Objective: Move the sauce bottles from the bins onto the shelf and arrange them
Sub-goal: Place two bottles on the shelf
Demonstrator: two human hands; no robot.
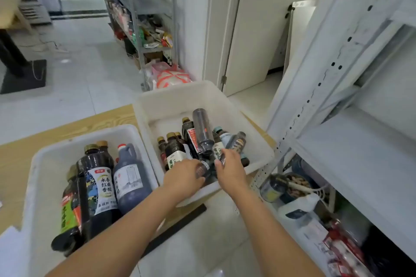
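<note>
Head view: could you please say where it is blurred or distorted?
Head view: the wide lens bows the shelf upright; motion smears the small bottle in the right hand and the dark bottle in the left hand; left bin labels read sharp.

Bottles (102,183) in bins (171,101), shelf (364,155) right
</note>
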